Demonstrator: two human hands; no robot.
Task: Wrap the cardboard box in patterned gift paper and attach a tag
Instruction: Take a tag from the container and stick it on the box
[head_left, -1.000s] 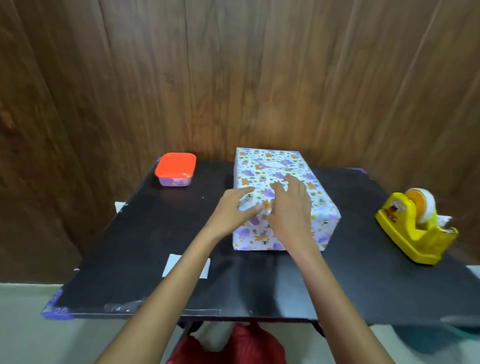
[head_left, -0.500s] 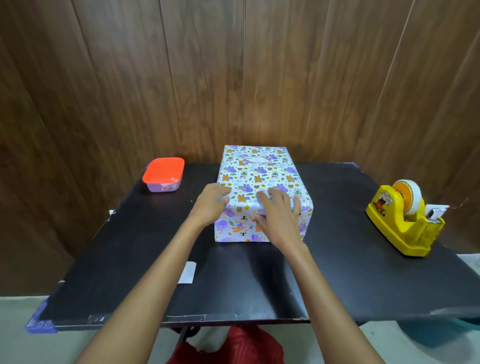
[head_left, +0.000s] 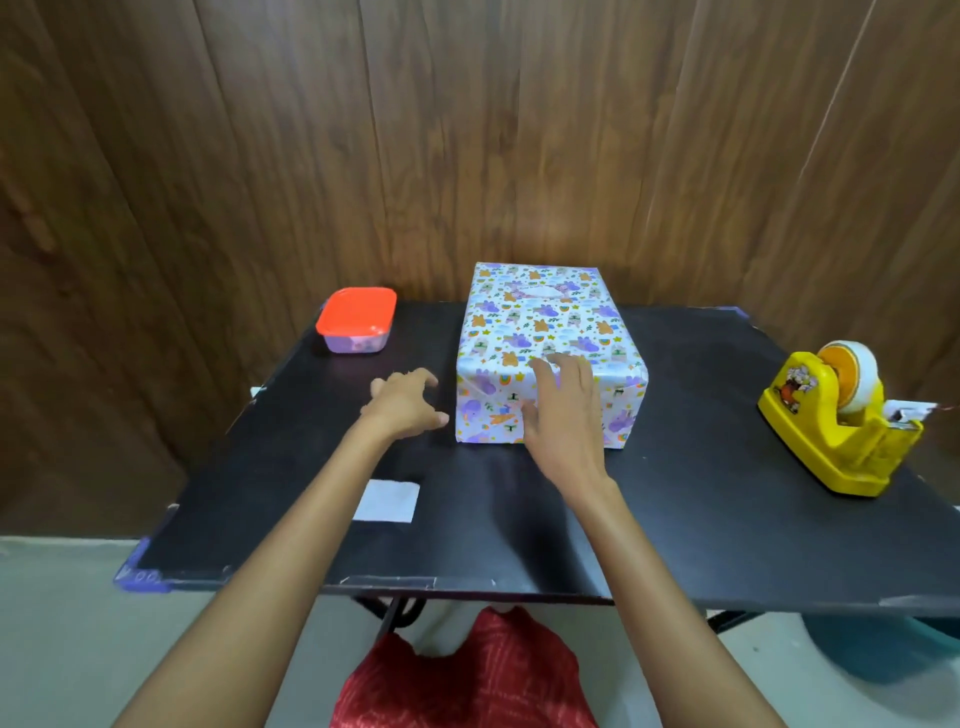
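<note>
Pressing my right grip (head_left: 563, 421) flat on the box (head_left: 545, 322), left grip (head_left: 405, 405) slack and empty; probably light, slick paper, best held by its stiff sides.

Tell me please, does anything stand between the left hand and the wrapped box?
Nothing visible does. The left hand is just left of the wrapped box, apart from it, with only bare black table in the gap. The right hand rests on the box's near end.
</note>
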